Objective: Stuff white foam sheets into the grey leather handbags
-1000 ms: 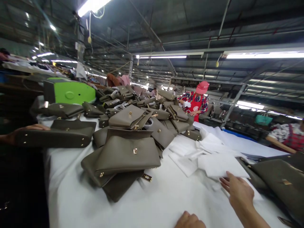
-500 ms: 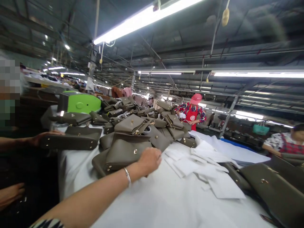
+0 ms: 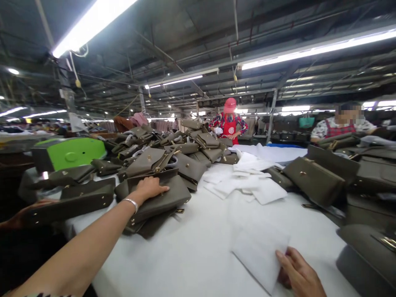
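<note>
My left hand (image 3: 150, 187) lies palm down with fingers stretched on a grey-brown handbag (image 3: 161, 200) on top of the pile's near end; a silver bracelet sits on the wrist. At the near edge my right hand (image 3: 298, 274) pinches the corner of a white foam sheet (image 3: 260, 251) that lies flat on the white table cover (image 3: 198, 251). More of these handbags (image 3: 167, 152) are heaped behind, with gold clasps.
Loose white sheets (image 3: 247, 181) lie mid-table. More handbags (image 3: 314, 177) stack at the right. A green machine (image 3: 72, 152) stands at the left. Another person's hand (image 3: 23, 212) holds a bag at the left edge. A person in a red apron (image 3: 229, 123) and another person (image 3: 338, 123) work beyond.
My left hand has settled flat onto the top bag. My right hand, out of view half a second ago, now holds a white sheet near the front edge. The view swung right.
</note>
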`<action>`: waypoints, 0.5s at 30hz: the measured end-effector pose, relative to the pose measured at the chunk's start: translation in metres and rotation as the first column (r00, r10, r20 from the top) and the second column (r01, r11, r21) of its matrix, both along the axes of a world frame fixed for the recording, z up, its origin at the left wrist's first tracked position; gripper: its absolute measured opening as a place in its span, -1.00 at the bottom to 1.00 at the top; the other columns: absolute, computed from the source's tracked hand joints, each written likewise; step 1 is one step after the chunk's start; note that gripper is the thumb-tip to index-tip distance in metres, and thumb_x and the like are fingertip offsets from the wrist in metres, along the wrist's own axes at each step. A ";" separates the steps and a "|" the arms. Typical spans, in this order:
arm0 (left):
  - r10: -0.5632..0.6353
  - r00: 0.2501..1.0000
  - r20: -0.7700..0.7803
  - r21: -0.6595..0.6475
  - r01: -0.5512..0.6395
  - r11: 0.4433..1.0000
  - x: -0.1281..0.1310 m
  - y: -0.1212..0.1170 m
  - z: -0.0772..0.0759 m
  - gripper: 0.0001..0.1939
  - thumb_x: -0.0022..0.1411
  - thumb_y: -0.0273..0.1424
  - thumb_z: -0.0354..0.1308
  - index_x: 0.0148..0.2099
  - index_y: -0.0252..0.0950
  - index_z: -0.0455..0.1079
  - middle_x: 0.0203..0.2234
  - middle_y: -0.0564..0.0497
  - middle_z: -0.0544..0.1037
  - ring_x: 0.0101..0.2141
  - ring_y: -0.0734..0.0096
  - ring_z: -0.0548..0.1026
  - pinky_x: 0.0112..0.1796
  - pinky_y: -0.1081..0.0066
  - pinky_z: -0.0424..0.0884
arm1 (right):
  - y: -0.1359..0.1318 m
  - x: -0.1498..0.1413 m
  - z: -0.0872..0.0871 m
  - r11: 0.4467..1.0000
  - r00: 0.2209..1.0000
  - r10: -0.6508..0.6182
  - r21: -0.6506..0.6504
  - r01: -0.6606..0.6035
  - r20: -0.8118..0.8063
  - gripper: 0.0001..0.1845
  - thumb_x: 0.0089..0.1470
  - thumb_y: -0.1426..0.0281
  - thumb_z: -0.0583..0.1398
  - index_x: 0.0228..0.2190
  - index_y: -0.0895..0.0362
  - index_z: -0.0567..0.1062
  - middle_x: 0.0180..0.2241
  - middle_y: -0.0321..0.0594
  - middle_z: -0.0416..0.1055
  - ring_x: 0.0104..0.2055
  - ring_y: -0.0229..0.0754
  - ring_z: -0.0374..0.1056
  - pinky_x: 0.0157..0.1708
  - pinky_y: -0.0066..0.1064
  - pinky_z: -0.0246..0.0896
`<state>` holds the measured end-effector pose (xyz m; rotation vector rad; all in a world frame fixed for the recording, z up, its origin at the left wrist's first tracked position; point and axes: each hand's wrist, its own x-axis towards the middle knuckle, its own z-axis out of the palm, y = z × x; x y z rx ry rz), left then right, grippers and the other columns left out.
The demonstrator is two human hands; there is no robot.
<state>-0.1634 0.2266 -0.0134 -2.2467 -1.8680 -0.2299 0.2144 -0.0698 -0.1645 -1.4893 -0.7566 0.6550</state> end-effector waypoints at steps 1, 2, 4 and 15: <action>-0.006 1.000 -0.007 0.036 0.007 0.999 0.001 -0.005 -0.001 -0.34 0.02 0.15 -0.02 -0.16 -0.34 0.44 -0.14 -0.31 0.47 -0.08 -0.14 0.40 -0.15 0.05 0.34 | -0.001 0.000 0.000 1.000 1.000 0.014 0.011 -0.014 -0.009 -0.51 -0.17 -0.06 0.22 -0.47 0.10 0.28 -0.65 -0.43 0.15 -0.62 -0.31 0.11 -0.64 -0.48 0.03; -0.012 1.000 -0.014 0.078 0.013 0.997 0.001 -0.011 -0.003 -0.36 0.05 0.13 -0.03 -0.15 -0.34 0.42 -0.14 -0.29 0.46 -0.08 -0.12 0.39 -0.14 0.05 0.33 | -0.001 0.000 0.000 0.999 1.000 0.025 0.022 -0.024 -0.019 -0.51 -0.17 -0.05 0.22 -0.45 0.10 0.29 -0.65 -0.44 0.15 -0.62 -0.31 0.10 -0.64 -0.48 0.02; -0.015 1.000 -0.021 0.159 0.018 0.987 0.002 -0.025 -0.007 -0.40 0.08 0.10 -0.03 -0.15 -0.33 0.41 -0.17 -0.26 0.45 -0.08 -0.09 0.37 -0.12 0.06 0.31 | -0.002 0.001 -0.001 0.998 0.998 0.050 0.024 -0.049 -0.034 -0.51 -0.16 -0.05 0.22 -0.41 0.10 0.30 -0.64 -0.44 0.14 -0.61 -0.32 0.09 -0.64 -0.49 0.01; 0.040 0.986 0.161 0.304 -0.088 0.949 -0.006 -0.084 -0.012 -0.61 0.25 -0.06 -0.13 -0.10 -0.22 0.29 -0.14 -0.07 0.45 -0.16 0.28 0.46 -0.15 0.37 0.34 | -0.003 0.009 0.000 0.996 0.994 0.087 -0.010 -0.088 -0.063 -0.46 -0.23 -0.08 0.26 -0.42 0.11 0.33 -0.66 -0.42 0.22 -0.62 -0.30 0.12 -0.64 -0.46 0.03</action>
